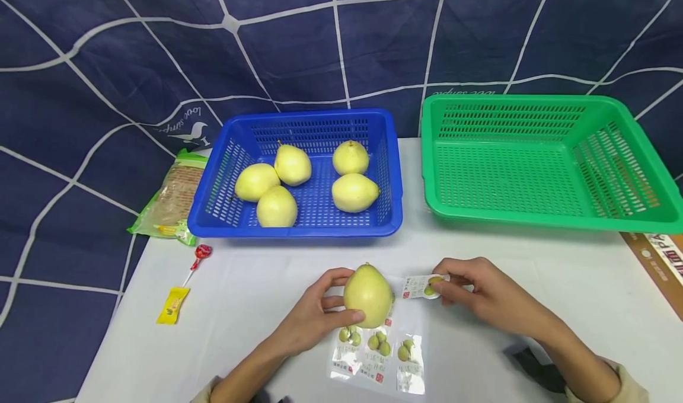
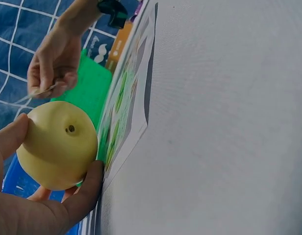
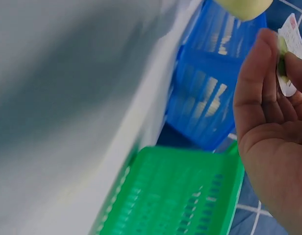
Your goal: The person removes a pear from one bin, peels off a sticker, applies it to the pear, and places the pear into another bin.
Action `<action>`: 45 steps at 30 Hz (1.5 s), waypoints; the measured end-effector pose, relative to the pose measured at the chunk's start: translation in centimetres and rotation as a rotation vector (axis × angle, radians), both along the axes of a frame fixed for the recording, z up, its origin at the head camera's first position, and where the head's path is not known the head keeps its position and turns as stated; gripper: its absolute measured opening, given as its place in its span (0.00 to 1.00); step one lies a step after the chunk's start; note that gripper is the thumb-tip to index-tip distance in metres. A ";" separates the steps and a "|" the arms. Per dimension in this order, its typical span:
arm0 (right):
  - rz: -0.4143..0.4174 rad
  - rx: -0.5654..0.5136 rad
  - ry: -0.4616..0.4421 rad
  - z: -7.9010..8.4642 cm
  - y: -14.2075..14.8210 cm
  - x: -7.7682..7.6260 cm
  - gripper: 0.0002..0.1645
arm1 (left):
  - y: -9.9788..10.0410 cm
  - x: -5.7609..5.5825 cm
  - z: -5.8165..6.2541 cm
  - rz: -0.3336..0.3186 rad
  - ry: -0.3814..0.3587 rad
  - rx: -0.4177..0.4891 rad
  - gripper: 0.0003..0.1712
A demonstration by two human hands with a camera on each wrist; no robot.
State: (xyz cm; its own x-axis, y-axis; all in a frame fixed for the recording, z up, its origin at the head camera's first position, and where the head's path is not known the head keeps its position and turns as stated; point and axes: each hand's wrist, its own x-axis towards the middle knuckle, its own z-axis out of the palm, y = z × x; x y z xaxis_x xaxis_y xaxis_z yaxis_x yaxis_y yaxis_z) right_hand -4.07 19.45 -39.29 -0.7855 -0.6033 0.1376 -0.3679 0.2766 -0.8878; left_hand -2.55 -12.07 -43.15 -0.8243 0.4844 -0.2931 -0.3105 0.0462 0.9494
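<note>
A yellow-green pear is gripped in my left hand, its stem pointing away in the head view. In the left wrist view the dimpled end of the pear faces the camera, with thumb and fingers around its sides. My right hand pinches a small white sticker printed with pears, just right of the fruit and apart from it. The right wrist view shows that sticker between thumb and forefinger. Beneath the pear, a sheet of similar stickers lies on the table, partly covered by it.
A blue basket holding several pears stands behind the hands. To its right is a green basket. At left lie a lollipop, a yellow wrapped sweet and a green-edged food packet. A brown box lies at right.
</note>
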 end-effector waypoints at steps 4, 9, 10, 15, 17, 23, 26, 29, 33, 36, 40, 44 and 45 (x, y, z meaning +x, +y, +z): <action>0.051 0.021 0.046 0.7 -1.2 -0.2 0.16 | 0.1 0.0 0.0 -0.001 -0.001 0.000 0.35; 0.191 0.044 0.030 1.6 -2.9 -0.4 0.19 | 0.2 -0.1 0.1 0.003 -0.017 0.014 0.35; 0.225 0.033 0.033 1.8 -3.2 -0.5 0.19 | 0.2 -0.1 0.1 0.003 -0.019 0.016 0.35; 0.318 0.014 0.057 2.0 -4.9 -1.2 0.18 | 0.2 -0.2 0.1 -0.006 -0.009 -0.011 0.35; 0.331 0.042 0.031 2.1 -5.5 -1.5 0.18 | 0.1 -0.2 0.2 -0.010 0.001 -0.034 0.36; 0.359 0.143 -0.022 2.2 -7.0 -2.5 0.18 | 0.1 -0.3 0.2 -0.024 0.020 -0.072 0.36; 0.343 0.188 -0.024 2.1 -7.4 -2.9 0.18 | 0.1 -0.3 0.2 -0.032 0.018 -0.061 0.37; 0.328 0.184 -0.059 1.9 -7.5 -3.2 0.17 | 0.0 -0.4 0.1 -0.040 0.013 -0.044 0.37; 0.319 0.130 -0.134 1.4 -7.4 -3.3 0.15 | -0.2 -0.5 -0.1 -0.057 0.008 -0.047 0.38; 0.288 0.116 -0.131 0.9 -7.3 -3.3 0.13 | -0.4 -0.5 0.0 -0.096 0.007 -0.019 0.37; 0.240 0.109 -0.074 0.3 -7.2 -3.1 0.14 | -0.6 -0.6 0.1 -0.144 0.021 0.047 0.33; 0.223 0.089 -0.021 -0.1 -7.2 -2.7 0.16 | -0.3 -0.6 0.1 -0.124 0.061 -0.012 0.31; 0.218 0.087 -0.009 -0.2 -7.3 -2.6 0.16 | -0.3 -0.5 0.1 -0.113 0.067 -0.032 0.31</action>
